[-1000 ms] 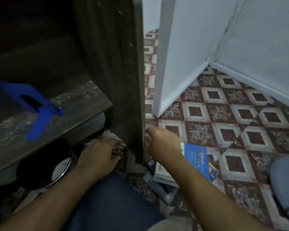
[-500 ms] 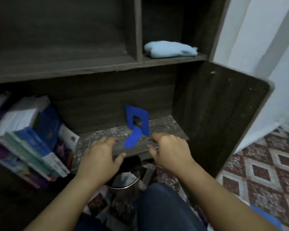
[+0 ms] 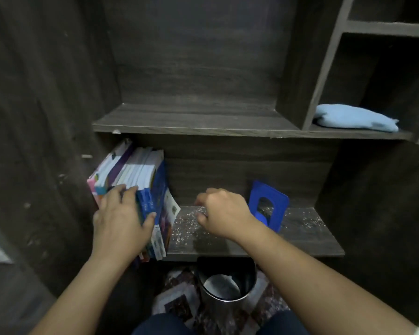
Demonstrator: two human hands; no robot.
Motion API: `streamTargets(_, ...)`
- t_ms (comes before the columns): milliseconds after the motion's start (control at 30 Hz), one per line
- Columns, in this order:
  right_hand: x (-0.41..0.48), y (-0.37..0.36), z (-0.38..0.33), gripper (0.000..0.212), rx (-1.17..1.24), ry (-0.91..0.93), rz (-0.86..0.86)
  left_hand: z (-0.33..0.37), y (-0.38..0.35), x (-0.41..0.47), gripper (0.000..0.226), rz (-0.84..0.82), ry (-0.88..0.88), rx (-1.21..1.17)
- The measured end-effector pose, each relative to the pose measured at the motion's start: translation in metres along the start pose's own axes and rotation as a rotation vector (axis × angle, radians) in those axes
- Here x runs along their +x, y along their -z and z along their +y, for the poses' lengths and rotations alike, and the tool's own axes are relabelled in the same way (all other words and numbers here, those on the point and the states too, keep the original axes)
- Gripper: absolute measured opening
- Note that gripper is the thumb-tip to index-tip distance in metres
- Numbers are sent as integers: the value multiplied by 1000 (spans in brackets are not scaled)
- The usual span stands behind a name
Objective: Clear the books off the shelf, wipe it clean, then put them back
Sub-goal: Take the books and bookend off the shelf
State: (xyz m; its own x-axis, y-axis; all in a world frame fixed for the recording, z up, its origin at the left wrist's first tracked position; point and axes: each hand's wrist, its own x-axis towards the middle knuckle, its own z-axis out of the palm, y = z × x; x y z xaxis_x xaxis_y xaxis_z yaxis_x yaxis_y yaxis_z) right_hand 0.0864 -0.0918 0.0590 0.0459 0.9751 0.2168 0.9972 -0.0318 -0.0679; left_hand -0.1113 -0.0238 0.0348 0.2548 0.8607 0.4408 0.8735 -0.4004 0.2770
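Dark wood shelf [image 3: 300, 235], speckled with pale dust. The books [image 3: 136, 187] stand packed at its left end, and the left hand [image 3: 121, 221] grips them, fingers over the tops, thumb on a blue cover. The right hand [image 3: 224, 213] hovers mid-shelf, fingers curled in, nothing seen in it, beside a blue bookend [image 3: 273, 201]. Below, a round bin [image 3: 228, 264] holds something pale. A blue cloth [image 3: 353, 118] lies in the right cubby.

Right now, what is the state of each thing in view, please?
books: standing, leaning, at the shelf's left end.
left hand: grips the books.
right hand: fingers curled, holds nothing visible.
shelf: speckled with white bits.
bookend: upright on the shelf.
cloth: lying in the right compartment.
bin: open, under the shelf.
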Motion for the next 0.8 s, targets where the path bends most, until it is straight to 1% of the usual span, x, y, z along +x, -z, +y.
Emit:
streamTargets(67,18,-5,-8,33,-15,32,-29,-9,-1,3,79,-21,9,-2)
streamTargets(133,35,-10,-15,38,-3,77,-41,-14,-5,2,87,-60,-31,64)
streamTargets(200,51,-14,-22,52,51,141,-34,-18,-12,-1,91,-78,-75,146)
streamTargets(300,71,-21,-36,77,110,226,-45,-23,-22,-4,91,-35,-100,157)
streamTargets(400,85,-33,-45,87,110,291,-51,-23,-24,-3,87,-2,-101,132)
streamTargets(467,87,-43,-45,89,101,307,-54,-22,-24,-2,86,-5,-89,136)
streamTargets(533,87,-50,-40,88,125,294,-12,-22,-24,-2,86,-10,-89,143)
streamTargets(633,88,-51,-33,77,158,231,79,-23,-27,-4,90,-7,-87,136)
streamTargets(700,92,-49,-29,68,119,204,129,-22,-30,-5,94,0,-76,136)
streamTargets(767,97,-47,-24,62,51,273,171,-18,-32,-7,99,-16,-46,140)
streamTargets(800,100,-49,-21,65,14,322,208,-15,-32,-8,102,-31,-23,142)
